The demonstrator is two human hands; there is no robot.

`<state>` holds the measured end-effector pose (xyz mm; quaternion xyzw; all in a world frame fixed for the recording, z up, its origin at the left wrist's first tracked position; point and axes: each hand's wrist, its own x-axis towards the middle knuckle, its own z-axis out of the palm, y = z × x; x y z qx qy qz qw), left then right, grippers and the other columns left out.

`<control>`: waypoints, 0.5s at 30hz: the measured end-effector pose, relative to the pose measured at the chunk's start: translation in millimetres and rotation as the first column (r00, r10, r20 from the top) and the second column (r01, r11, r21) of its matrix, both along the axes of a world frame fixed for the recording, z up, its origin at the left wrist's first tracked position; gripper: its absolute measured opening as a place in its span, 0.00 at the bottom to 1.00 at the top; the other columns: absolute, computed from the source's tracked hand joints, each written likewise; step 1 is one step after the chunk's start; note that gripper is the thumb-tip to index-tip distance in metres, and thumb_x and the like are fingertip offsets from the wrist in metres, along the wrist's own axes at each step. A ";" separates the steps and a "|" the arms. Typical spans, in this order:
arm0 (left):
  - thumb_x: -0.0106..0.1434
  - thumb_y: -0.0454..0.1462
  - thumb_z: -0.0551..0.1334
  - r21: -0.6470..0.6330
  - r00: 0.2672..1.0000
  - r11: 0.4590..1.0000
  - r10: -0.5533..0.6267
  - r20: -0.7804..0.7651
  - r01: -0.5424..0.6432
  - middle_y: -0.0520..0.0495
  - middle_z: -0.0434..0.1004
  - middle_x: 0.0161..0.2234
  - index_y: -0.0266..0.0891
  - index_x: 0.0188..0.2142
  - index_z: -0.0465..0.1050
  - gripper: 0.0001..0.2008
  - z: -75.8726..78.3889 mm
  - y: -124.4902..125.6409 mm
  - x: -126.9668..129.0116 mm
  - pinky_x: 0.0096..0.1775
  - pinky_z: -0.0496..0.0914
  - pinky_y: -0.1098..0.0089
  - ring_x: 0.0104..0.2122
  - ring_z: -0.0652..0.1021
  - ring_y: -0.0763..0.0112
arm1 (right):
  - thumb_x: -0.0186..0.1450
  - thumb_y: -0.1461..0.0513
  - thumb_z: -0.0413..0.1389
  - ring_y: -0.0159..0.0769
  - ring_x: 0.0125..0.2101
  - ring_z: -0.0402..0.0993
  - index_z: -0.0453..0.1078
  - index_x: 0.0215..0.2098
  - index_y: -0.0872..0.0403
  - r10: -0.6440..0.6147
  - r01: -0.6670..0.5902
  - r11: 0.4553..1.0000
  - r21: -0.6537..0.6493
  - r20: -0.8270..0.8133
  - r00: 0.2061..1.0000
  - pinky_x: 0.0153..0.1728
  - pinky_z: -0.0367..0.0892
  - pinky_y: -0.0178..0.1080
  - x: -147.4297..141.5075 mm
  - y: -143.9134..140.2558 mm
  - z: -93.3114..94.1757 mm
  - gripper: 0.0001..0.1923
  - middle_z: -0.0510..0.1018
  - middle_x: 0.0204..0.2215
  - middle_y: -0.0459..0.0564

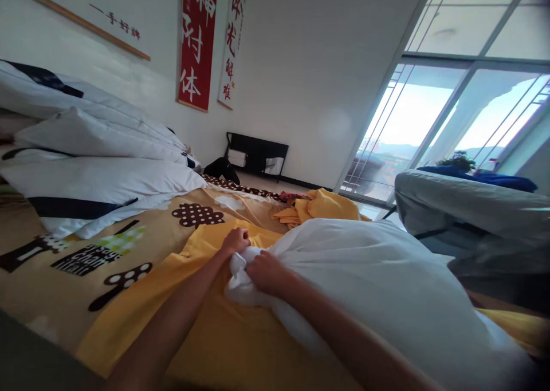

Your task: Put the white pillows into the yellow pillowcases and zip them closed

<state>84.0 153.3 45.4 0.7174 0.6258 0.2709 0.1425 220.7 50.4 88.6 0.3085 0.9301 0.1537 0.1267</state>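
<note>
Bunching the end of a white pillow point(365, 282), both hands are closing on its fabric: the left hand point(235, 241) is clenching the bunched corner and the right hand point(266, 272) is gripping it just beside. That pillow is lying on a yellow sheet point(206, 334) spread over the patterned bed point(64, 276), with folded white bedding point(94, 168) stacked farther left.

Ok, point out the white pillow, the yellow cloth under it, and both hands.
white pillow point(365, 276): head view, middle of its top face.
yellow cloth point(201, 328): head view, flat part between the forearms.
left hand point(235, 241): head view, knuckles.
right hand point(264, 272): head view, back of hand.
</note>
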 end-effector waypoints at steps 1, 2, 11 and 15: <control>0.56 0.33 0.59 0.002 0.999 1.000 0.027 0.028 -0.027 0.47 0.77 0.30 0.36 0.30 0.72 0.03 1.1 1.5 4.1 0.31 0.62 0.73 0.30 0.73 0.72 | 0.66 0.65 0.49 0.41 0.35 0.77 0.76 0.35 0.58 0.010 -0.010 1.000 -0.015 0.009 1.000 0.38 0.65 0.42 -6.8 -3.2 -3.9 0.12 0.80 0.31 0.56; 0.56 0.33 0.59 0.007 0.997 0.999 0.054 0.054 -0.054 0.46 0.76 0.29 0.36 0.30 0.72 0.04 2.1 2.4 7.5 0.30 0.61 0.73 0.29 0.73 0.72 | 0.67 0.65 0.50 0.41 0.35 0.77 0.76 0.35 0.57 0.020 -0.020 0.999 -0.030 0.016 1.000 0.37 0.66 0.41 -12.0 -6.3 -7.0 0.12 0.80 0.31 0.55; 0.56 0.32 0.57 0.107 0.997 0.994 -0.018 0.080 0.009 0.52 0.70 0.25 0.37 0.26 0.66 0.03 21.1 -21.7 3.8 0.31 0.60 0.74 0.27 0.69 0.74 | 0.67 0.67 0.45 0.45 0.43 0.76 0.73 0.44 0.60 -0.255 0.258 0.966 0.016 -0.103 0.961 0.39 0.68 0.43 1.3 26.9 14.9 0.15 0.79 0.42 0.61; 0.55 0.33 0.58 0.126 0.998 0.991 -0.052 0.030 0.048 0.51 0.71 0.25 0.38 0.28 0.67 0.01 31.8 -33.7 18.3 0.32 0.60 0.72 0.28 0.70 0.72 | 0.68 0.63 0.51 0.42 0.44 0.74 0.71 0.46 0.60 -0.349 0.355 0.935 0.006 -0.170 0.922 0.43 0.69 0.45 -21.1 34.6 0.9 0.12 0.77 0.44 0.58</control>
